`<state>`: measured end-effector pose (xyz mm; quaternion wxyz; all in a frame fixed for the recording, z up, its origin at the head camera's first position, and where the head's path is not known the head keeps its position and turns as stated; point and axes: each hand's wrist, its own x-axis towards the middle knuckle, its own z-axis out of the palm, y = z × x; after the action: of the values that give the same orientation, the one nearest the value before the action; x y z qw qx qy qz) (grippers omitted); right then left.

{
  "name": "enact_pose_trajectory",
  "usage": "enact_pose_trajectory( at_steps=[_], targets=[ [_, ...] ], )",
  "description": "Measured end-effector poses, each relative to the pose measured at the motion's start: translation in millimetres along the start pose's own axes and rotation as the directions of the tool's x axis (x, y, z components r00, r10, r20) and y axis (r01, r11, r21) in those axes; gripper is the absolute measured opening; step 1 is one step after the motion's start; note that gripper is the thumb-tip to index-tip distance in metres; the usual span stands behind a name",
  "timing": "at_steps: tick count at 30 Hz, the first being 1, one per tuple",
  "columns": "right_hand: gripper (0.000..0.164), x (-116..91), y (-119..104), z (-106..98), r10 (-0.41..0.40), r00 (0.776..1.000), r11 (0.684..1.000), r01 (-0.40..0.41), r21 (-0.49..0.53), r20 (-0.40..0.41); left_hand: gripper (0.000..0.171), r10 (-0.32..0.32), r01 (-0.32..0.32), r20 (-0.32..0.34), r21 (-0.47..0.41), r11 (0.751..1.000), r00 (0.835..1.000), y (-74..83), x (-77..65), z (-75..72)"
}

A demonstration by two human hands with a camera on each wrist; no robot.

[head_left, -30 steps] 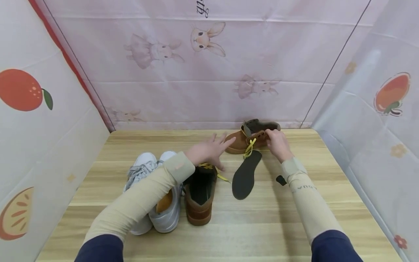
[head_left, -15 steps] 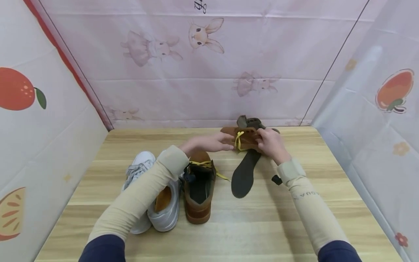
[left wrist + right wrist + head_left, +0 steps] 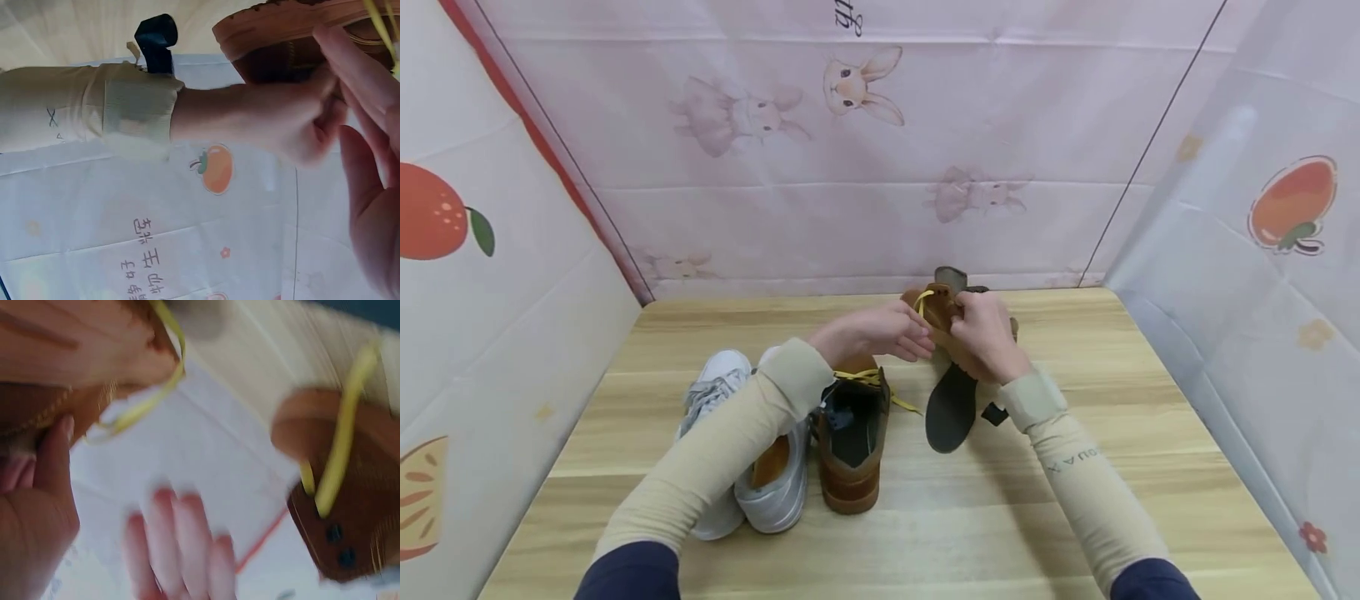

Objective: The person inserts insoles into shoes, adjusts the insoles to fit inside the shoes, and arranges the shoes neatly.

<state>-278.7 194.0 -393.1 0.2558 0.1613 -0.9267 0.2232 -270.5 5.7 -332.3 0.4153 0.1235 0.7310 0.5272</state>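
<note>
My right hand (image 3: 987,329) pinches the side of a brown lace-up shoe (image 3: 936,310), thumb on the upper near the eyelets in the right wrist view. The shoe is tilted, with its tongue standing up and a yellow lace (image 3: 922,302) hanging loose. My left hand (image 3: 887,329) is beside the toe, fingers extended and holding nothing; in the left wrist view the shoe's sole edge (image 3: 269,34) shows just beyond its fingers. A dark insole (image 3: 951,412) lies on the table below the held shoe, its upper end hidden.
The matching brown shoe (image 3: 850,479), also with a yellow lace, stands left of the insole. Left of it is a pair of white shoes (image 3: 772,504), partly covered by my left forearm. A printed backdrop (image 3: 880,225) rises behind the wooden table (image 3: 925,533).
My right hand has drawn the brown shoe leftward and nearer, tilting it over the insole's upper end. My left hand has dropped slightly and turned, its spread fingers now closer together.
</note>
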Motion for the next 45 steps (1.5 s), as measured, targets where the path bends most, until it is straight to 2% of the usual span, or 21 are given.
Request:
enact_pose_trajectory(
  at_steps=[6, 11, 13, 21, 25, 26, 30, 33, 41, 45],
  targets=[
    [0.023, -0.8, -39.0, -6.7, 0.082, 0.992, 0.996, -0.079, -0.039, 0.093, 0.034, -0.023, 0.020, -0.055, -0.062, 0.998, 0.998, -3.6, 3.8, 8.4],
    [0.021, -3.9, -61.5, -8.1, 0.087, 0.984, 0.996, -0.081, -0.045, 0.156, 0.033, -0.055, 0.042, -0.076, -0.155, 0.987, 0.996, -6.6, 5.1, 8.8],
    [0.021, -6.1, -67.3, -8.1, 0.090, 0.980, 0.996, -0.085, -0.038, 0.178, 0.034, -0.064, 0.051, -0.075, -0.165, 0.985, 0.995, -8.1, 5.1, 7.8],
    [0.016, -10.4, -76.9, -12.1, 0.153, 0.958, 0.983, -0.173, 0.063, 0.243, 0.034, -0.097, 0.091, -0.147, -0.048, 0.995, 0.984, -12.6, 1.7, 2.0],
    [0.007, -10.2, -79.7, -15.4, 0.179, 0.944, 0.972, -0.214, 0.101, 0.277, 0.035, -0.098, 0.097, -0.158, -0.013, 0.995, 0.983, -15.9, 2.5, -1.3],
    [0.009, -10.6, -80.5, -15.8, 0.188, 0.940, 0.968, -0.227, 0.109, 0.286, 0.036, -0.097, 0.098, -0.159, -0.003, 0.995, 0.982, -16.6, 2.7, -1.9],
    [0.043, -11.9, -83.7, -16.1, 0.216, 0.928, 0.953, -0.268, 0.143, 0.304, 0.036, -0.074, 0.077, -0.160, 0.013, 0.997, 0.984, -19.1, 3.2, -3.9],
    [0.048, -13.0, -87.0, -14.3, 0.212, 0.929, 0.951, -0.267, 0.154, 0.304, 0.034, -0.053, 0.056, -0.162, 0.015, 0.998, 0.985, -20.7, 2.2, -5.4],
    [0.041, -17.1, -91.9, -10.9, 0.172, 0.944, 0.961, -0.224, 0.162, 0.282, 0.029, -0.038, 0.049, -0.178, 0.058, 0.997, 0.983, -21.6, 1.2, -5.2],
    [0.038, -18.2, -92.2, -11.0, 0.159, 0.939, 0.960, -0.219, 0.175, 0.304, 0.029, -0.041, 0.057, -0.210, 0.072, 0.996, 0.977, -22.2, -0.4, -4.9]
  ],
)
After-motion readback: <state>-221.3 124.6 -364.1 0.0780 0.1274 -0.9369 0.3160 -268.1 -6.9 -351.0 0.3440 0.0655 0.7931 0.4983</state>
